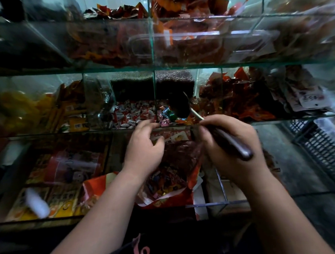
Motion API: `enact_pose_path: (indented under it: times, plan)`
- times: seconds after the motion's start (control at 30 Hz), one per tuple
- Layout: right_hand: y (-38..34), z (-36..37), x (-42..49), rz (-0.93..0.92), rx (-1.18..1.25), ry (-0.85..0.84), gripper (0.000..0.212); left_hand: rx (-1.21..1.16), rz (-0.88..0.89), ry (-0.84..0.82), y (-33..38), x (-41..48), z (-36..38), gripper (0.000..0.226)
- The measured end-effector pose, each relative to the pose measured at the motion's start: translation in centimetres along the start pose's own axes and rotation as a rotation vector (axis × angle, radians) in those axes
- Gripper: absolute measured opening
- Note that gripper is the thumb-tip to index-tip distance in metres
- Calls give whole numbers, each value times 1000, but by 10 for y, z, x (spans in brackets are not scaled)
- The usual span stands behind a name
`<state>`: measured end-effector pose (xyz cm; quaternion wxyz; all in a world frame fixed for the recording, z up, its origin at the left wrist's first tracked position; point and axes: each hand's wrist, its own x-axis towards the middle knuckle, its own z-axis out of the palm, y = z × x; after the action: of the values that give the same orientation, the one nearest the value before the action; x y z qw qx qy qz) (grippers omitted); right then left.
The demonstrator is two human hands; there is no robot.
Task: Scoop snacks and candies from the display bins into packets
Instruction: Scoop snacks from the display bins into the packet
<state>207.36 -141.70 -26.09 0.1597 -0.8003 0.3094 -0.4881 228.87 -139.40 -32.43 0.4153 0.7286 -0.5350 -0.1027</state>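
Three tiers of glass bins; right hand grips scoop, left hand holds packet.

A snack and sweet shop, seen at its display counter.
Glass display bins are stacked in three tiers and split by glass dividers. One is filled with loose wrapped candies, others are heaped with red snack packets and yellow packets. A dark plastic crate is set at the right on what appears to be a bare concrete floor.
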Motion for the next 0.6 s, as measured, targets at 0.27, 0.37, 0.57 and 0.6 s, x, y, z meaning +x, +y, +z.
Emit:
enact_pose_path:
  times: [0.27, 0.37, 0.57, 0.6]
  plan:
    - [-24, -77, 3, 878, 612, -723, 145, -19, -38, 9, -22, -51, -10, 8]
    - [-40, -89, -22, 444, 386, -804, 28, 21, -148, -107, -32, -62, -5, 14]
    - [-38, -31, -42, 379, 37, -405, 6, 196, -150, -166, -36, -58, -12, 43]
    - [-29, -15, -44, 430, 8, -439, 3, 243, -128, -199, -37, -58, -13, 46]
